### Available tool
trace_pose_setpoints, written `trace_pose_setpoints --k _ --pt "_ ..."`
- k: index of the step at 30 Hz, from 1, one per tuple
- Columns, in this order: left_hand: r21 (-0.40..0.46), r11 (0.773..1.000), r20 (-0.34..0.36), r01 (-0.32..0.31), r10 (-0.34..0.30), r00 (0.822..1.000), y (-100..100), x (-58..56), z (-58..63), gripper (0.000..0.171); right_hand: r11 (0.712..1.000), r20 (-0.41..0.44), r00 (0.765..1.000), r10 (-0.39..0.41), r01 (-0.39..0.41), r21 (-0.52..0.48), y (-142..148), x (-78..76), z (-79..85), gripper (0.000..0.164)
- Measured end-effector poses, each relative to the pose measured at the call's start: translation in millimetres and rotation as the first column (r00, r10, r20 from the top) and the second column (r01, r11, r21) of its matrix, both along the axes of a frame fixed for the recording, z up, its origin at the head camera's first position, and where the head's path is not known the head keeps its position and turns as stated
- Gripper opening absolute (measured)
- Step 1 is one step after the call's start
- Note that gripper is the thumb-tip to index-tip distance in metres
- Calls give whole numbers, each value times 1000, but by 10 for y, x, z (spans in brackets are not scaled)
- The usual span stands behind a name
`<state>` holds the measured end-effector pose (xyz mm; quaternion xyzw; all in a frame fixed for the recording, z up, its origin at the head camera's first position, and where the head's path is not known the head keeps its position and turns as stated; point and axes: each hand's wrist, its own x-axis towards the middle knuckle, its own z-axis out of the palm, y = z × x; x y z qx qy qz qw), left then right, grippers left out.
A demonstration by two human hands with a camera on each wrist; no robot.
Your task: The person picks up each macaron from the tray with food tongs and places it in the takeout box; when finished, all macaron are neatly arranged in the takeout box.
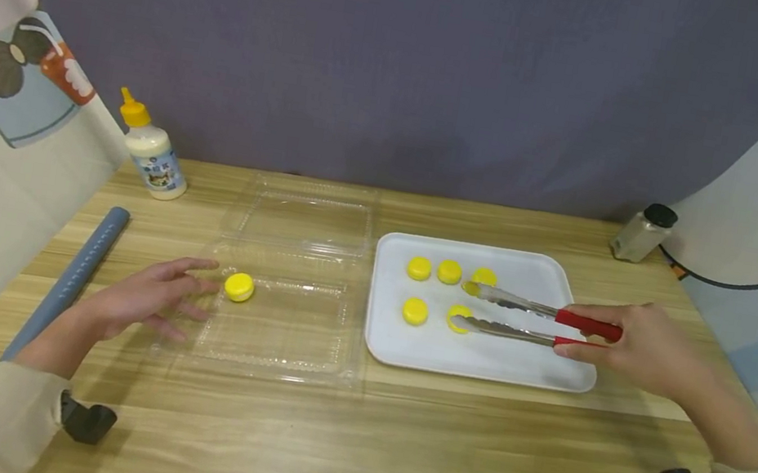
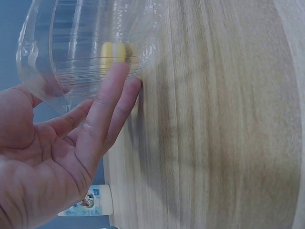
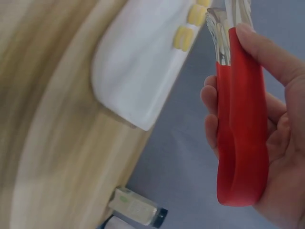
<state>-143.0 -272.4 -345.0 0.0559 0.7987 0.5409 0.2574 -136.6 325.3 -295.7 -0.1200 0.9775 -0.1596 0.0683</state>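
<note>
My right hand [image 1: 654, 350] grips the red handles of metal tongs [image 3: 243, 119]. Their arms are spread apart over a white tray [image 1: 500, 363], the tips overlapping two of several yellow macarons [image 1: 415, 311] there. A single yellow macaron [image 1: 239, 287], with a pale filling in the left wrist view, sits at the left side of a clear plastic clamshell box [image 1: 281, 337]. The box's lid [image 1: 307, 221] lies folded back, away from me. Beside the box's left wall is my left hand [image 1: 150, 295], its fingers extended, fingertips right at the plastic [image 2: 86, 71].
A white squeeze bottle [image 1: 160, 165] with a yellow nozzle stands at the back left. Behind my left forearm lies a grey-blue textured rod [image 1: 70, 279]. At the back right is a small clear shaker [image 1: 643, 233] with a black cap. A dark cloth wall [image 1: 406, 67] closes off the back.
</note>
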Motion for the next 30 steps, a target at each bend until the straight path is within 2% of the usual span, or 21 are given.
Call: trace_pose_setpoints --k 5,15,30 --pt "-1 1000 4 1 -1 1000 -4 0 2 64 1000 10 1000 25 -25 10 10 15 -90 77" --pt "-3 1000 2 5 -5 1000 -9 -11 13 64 999 -3 999 39 -39 -3 -29 32 -164 73" --pt "-1 1000 8 3 -3 1000 0 -11 22 64 999 -85 996 37 -40 -37 -64 37 -210 55"
